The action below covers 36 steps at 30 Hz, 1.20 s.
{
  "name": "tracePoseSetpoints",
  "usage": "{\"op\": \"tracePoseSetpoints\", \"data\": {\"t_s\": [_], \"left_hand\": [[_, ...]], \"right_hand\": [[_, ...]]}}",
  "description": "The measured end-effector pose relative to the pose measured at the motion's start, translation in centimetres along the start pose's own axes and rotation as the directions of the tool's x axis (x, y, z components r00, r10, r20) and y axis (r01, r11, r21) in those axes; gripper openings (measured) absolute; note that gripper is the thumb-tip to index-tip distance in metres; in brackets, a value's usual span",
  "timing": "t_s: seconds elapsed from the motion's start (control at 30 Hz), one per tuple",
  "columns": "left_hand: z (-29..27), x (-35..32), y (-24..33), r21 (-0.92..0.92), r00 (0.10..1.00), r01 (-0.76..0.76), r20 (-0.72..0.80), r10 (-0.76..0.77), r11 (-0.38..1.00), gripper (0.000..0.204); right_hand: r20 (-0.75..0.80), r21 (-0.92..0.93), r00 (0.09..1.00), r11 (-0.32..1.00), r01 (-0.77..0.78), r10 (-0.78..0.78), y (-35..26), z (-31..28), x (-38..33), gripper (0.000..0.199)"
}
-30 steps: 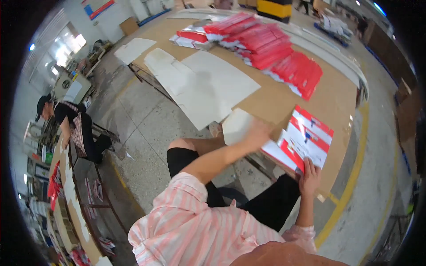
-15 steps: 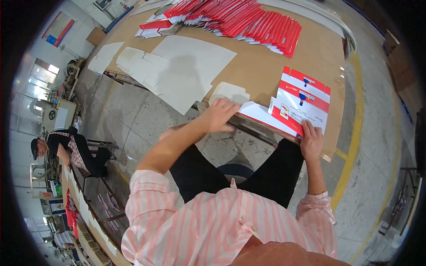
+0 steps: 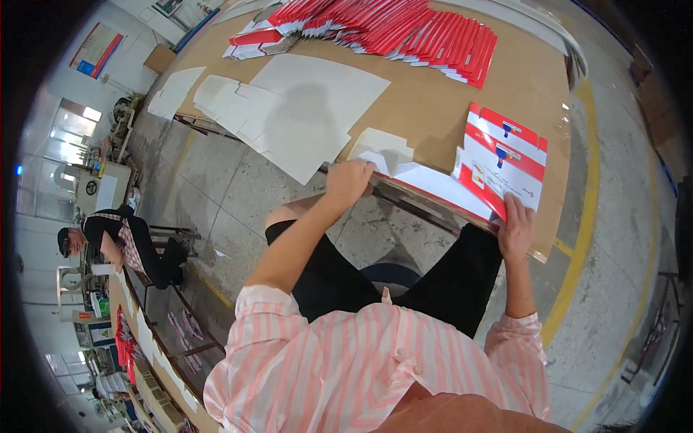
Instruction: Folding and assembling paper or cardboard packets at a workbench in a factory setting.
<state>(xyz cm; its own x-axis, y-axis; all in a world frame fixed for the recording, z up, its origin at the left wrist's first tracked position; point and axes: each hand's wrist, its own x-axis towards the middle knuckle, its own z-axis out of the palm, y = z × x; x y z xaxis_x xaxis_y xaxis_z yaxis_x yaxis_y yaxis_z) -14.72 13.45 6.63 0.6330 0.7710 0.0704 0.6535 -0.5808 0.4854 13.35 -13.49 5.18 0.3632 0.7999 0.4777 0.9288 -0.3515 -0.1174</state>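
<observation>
A red-and-white printed carton blank (image 3: pixel 516 167) lies at the table's near right edge, its near panel tilted up and its white inner side showing along the edge. My left hand (image 3: pixel 349 182) is closed on the white left end of this blank, fingers curled over the table edge. At its near right corner, my right hand (image 3: pixel 515 228) has its fingers pressed together on the blank; its thumb is hard to see. A small pale cardboard piece (image 3: pixel 386 146) lies just beyond my left hand.
Many folded red-and-white cartons (image 3: pixel 404 36) lie fanned across the far side of the brown-topped table (image 3: pixel 433 108). Pale cardboard sheets (image 3: pixel 303 108) overhang its left edge. To the left, a person in a dark cap (image 3: pixel 126 242) sits at another table (image 3: pixel 144 317).
My left hand has moved slightly left and curled closed on the white end. The carton's near panel has lifted and tilted. My right hand stays at its corner.
</observation>
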Motion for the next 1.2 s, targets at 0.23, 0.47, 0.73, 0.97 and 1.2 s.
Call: {"op": "tracePoseSetpoints", "data": {"t_s": [0.23,0.47,0.73,0.97,1.2], "left_hand": [[2.2,1.1,3.5,-0.998,0.768,0.058,0.059,-0.637,-0.023,0.025],[1.2,-0.5,6.7,-0.130,0.840,-0.539,-0.161,0.518,0.832,0.027],[2.1,1.0,9.2,0.166,0.803,-0.561,0.349,0.484,0.811,0.044],[7.7,-0.5,8.1,0.194,0.887,-0.462,0.093,0.452,0.865,0.056],[6.2,1.8,9.7,0.248,0.876,-0.481,0.169,0.451,0.841,0.049]], "right_hand": [[0.033,0.114,0.999,0.993,0.018,-0.022,1.2,-0.5,0.0,0.057],[0.275,0.039,0.957,0.996,0.079,-0.087,-1.1,-3.4,2.4,0.047],[0.318,-0.007,0.945,0.997,0.080,-0.074,-1.1,-2.7,1.3,0.052],[0.275,-0.046,0.961,0.998,0.047,-0.032,-1.7,-1.1,0.3,0.056],[0.233,-0.083,0.972,0.996,-0.013,0.032,-2.6,-1.0,0.4,0.053]]}}
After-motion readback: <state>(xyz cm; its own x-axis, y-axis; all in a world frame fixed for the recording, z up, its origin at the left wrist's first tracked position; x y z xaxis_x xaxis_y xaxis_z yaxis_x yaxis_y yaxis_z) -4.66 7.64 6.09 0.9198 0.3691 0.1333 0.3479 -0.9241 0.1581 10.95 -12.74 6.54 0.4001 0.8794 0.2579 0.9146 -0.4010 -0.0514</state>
